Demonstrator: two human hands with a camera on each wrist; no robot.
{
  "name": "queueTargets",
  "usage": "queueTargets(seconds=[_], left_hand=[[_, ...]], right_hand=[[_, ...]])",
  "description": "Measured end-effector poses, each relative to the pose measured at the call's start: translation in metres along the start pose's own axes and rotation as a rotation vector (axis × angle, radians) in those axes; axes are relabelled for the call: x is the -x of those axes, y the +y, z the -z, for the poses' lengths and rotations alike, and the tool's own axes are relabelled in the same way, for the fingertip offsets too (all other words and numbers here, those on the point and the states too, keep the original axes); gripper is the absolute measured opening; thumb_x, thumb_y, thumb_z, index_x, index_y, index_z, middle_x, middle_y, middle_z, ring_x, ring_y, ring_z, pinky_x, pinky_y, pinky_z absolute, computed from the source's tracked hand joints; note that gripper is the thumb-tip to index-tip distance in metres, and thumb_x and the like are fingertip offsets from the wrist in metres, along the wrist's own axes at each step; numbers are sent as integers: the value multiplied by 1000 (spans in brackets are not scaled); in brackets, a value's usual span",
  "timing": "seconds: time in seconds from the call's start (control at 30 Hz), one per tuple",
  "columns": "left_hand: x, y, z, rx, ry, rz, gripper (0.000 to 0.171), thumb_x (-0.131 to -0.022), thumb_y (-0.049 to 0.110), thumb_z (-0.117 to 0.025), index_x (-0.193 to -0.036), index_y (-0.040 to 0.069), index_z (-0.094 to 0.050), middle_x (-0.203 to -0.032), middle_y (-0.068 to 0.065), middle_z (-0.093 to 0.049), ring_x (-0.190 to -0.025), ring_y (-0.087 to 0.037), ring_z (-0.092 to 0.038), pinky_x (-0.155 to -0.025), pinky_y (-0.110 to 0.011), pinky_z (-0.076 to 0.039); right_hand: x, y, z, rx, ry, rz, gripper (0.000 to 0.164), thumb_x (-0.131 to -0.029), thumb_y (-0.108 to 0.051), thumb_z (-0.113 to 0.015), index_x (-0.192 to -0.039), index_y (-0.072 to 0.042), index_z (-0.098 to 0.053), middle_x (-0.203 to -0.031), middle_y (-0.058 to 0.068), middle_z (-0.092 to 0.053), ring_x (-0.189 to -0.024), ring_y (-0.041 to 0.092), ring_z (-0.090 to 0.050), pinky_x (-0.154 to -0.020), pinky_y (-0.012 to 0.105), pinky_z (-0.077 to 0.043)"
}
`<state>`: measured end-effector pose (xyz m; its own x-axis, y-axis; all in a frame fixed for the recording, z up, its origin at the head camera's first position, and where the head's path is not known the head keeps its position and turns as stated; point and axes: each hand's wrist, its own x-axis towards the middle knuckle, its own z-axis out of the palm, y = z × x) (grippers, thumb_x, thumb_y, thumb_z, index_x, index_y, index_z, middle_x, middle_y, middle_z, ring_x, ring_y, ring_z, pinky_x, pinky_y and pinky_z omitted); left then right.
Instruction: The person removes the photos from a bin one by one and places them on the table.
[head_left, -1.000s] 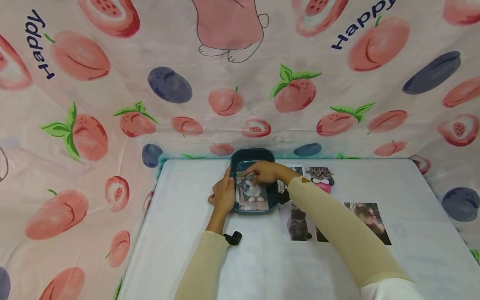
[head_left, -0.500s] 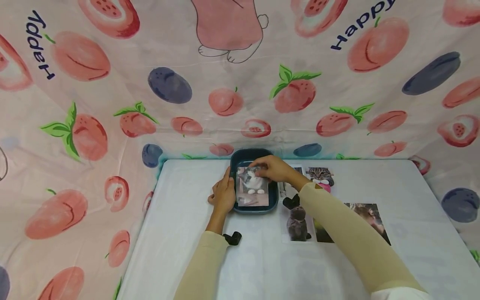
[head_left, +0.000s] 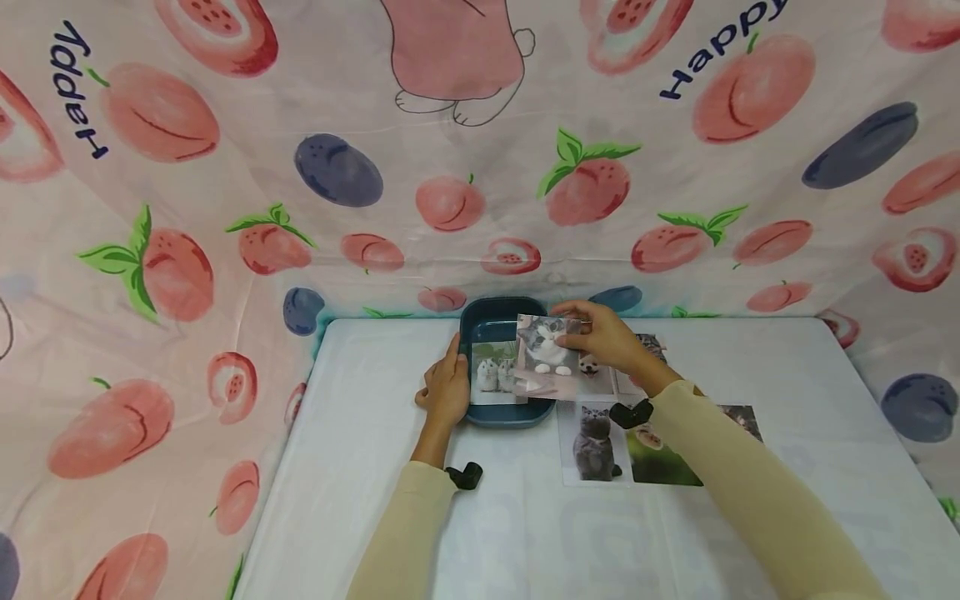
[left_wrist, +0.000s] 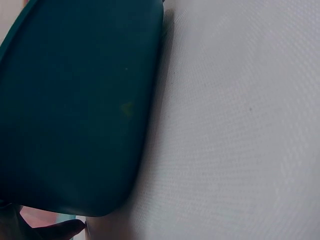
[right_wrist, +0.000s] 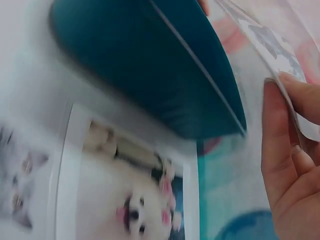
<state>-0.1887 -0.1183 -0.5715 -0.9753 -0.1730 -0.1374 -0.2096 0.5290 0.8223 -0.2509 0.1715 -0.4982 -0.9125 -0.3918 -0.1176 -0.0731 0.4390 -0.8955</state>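
Observation:
My right hand (head_left: pixel 603 333) pinches a photo card of a grey-and-white kitten (head_left: pixel 543 358) by its right side, raised over the right part of a dark teal tray (head_left: pixel 510 415). In the right wrist view the thumb and fingers (right_wrist: pixel 277 145) grip the card's edge, and the card is seen almost edge-on. My left hand (head_left: pixel 447 387) holds the tray's left side; the left wrist view shows the tray's wall (left_wrist: pixel 75 110) with dark fingers (left_wrist: pixel 55 231) at its lower corner. Inside the tray lies another card with small pale animals (head_left: pixel 491 375).
Right of the tray, several photo cards lie on the white table (head_left: pixel 360 500), among them a grey cat card (head_left: pixel 596 446) and a green-background card (head_left: pixel 660 458). A white dog card (right_wrist: pixel 130 195) lies beside the tray. A fruit-print cloth (head_left: pixel 450 200) hangs behind.
My right hand has lifted the kitten card out of the tray and moved it right, uncovering the card with small pale animals. The left hand stays at the tray's side.

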Motion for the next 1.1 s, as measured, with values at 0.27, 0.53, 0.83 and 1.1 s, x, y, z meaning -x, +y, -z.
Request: queueTargets(seconds=[0.27,0.53,0.83,1.1], left_hand=[[0,0,0,5,-3,-16,49,-111,42,-29,-160,43,-29,-158,-3,-48,-147,-40,-26,-98,-69,-9],[-1,-1,0,-13,2,-10,49,-111,43,-28,-160,43,-29,-157,-3,-48,-146,-39,-28,-99,-69,-10],[-1,-1,0,-29,-3,-3,49,-111,45,-28,-160,44,-27,-158,-3,-46,-147,-39,-26,-99,-69,-10],[-3,-3,-1,-22,-3,3,49,-111,45,-28,-160,45,-27,-158,-2,-47,-147,-38,-26,-100,-68,-9]], right_hand=[[32,33,37,-10,108,-92,57,-90,-35,-79,-140,-19,-55,-122,25,-68,-80,20,-70,-72,50,-58],[61,62,71,49,186,-131,54,-89,-41,-79,-136,-17,-63,-129,20,-64,-69,24,-61,-63,47,-54],[85,88,109,169,282,-151,56,-95,-44,-70,-142,-15,-61,-139,19,-58,-87,4,-65,-66,35,-56],[95,107,144,216,281,-218,59,-94,-50,-70,-143,-18,-60,-145,19,-53,-89,3,-63,-70,31,-57]])
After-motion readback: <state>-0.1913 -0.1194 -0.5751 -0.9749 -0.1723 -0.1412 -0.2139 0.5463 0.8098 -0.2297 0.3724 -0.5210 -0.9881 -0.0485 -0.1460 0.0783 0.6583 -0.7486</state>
